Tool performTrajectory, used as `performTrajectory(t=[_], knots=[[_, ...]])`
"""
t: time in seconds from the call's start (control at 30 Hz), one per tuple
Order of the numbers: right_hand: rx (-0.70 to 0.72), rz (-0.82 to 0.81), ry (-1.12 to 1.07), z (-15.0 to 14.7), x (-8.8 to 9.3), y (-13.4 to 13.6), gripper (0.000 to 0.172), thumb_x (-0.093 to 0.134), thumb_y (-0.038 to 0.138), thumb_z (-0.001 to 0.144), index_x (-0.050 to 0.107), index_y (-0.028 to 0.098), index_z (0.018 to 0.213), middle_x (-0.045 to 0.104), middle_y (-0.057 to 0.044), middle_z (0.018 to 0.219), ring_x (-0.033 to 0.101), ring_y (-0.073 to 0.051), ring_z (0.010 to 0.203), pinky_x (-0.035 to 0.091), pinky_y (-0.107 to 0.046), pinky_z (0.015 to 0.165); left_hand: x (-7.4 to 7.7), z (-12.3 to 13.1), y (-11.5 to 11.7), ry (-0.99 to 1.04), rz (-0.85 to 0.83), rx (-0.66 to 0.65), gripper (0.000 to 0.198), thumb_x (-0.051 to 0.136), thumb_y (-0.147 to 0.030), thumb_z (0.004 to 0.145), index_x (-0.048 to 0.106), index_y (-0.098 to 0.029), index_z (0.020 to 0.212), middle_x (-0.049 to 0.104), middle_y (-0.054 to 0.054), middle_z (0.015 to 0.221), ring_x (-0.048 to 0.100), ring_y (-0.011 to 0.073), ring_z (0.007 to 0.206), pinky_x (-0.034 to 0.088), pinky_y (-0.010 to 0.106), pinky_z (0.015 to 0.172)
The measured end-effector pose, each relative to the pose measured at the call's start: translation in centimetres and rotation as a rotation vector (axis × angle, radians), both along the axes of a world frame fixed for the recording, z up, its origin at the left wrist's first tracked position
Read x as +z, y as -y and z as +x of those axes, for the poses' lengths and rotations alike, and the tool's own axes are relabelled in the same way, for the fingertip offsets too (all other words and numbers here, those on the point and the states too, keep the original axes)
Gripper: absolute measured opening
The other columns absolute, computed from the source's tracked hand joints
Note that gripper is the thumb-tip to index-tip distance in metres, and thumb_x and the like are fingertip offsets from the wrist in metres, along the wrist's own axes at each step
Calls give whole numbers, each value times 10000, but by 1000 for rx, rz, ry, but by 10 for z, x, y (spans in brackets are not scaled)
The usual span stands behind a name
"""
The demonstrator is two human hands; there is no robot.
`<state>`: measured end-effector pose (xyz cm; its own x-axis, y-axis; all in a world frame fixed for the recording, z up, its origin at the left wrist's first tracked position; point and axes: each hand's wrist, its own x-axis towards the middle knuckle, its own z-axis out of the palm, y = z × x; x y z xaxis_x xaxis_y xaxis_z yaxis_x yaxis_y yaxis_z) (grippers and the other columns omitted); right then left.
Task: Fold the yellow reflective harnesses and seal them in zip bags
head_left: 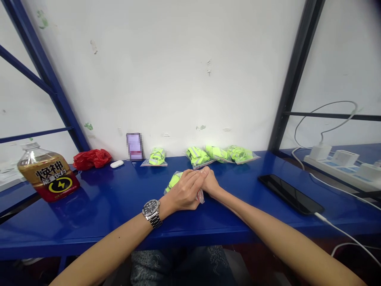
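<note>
A clear plastic bag with folded neon-yellow cloth in it lies under my hands, in the middle of the blue table. Over its right part, my left hand is closed, fingers bent together and pointing right. My right hand is closed at the bag's right end, its fingers meeting the left hand's fingertips. A crumpled bag edge with a red line sticks out below the hands. Most of the bag's right side is hidden. Behind are similar bags of neon-yellow reflective vests: one at left and three in a row, including this one.
On the blue table stand a large drink bottle, a red plastic bag, a white case and a phone against the wall. At right lie a black phone on a cable and a power strip.
</note>
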<state>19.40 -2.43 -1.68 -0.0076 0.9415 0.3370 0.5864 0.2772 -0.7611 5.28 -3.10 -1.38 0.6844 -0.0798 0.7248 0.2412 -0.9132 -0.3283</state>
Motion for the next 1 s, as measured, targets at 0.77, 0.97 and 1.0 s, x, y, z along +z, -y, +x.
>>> performTrajectory(t=[0.77, 0.97, 1.0], knots=[[453, 341, 171, 49, 105, -4, 336, 362, 49, 593, 675, 174, 589, 689, -53, 796, 620, -190, 869, 449, -302, 801, 123, -45, -22, -216, -693, 111, 386, 332, -434, 968, 606, -239, 1158, 531, 71, 1180, 517, 197, 1097, 401, 357, 986], [495, 314, 314, 40, 130, -9, 360, 357, 42, 599, 695, 163, 632, 707, -43, 839, 616, -176, 831, 432, -275, 773, 154, -51, -42, -418, -866, 163, 387, 501, -529, 871, 599, -157, 911, 612, 31, 791, 549, 133, 688, 417, 238, 602], [502, 289, 317, 38, 133, -6, 361, 366, 54, 644, 708, 166, 676, 706, -38, 850, 610, -174, 829, 430, -273, 770, 154, -51, -42, -371, -859, 185, 388, 530, -543, 848, 571, -157, 857, 580, 10, 720, 527, 122, 635, 387, 225, 558]])
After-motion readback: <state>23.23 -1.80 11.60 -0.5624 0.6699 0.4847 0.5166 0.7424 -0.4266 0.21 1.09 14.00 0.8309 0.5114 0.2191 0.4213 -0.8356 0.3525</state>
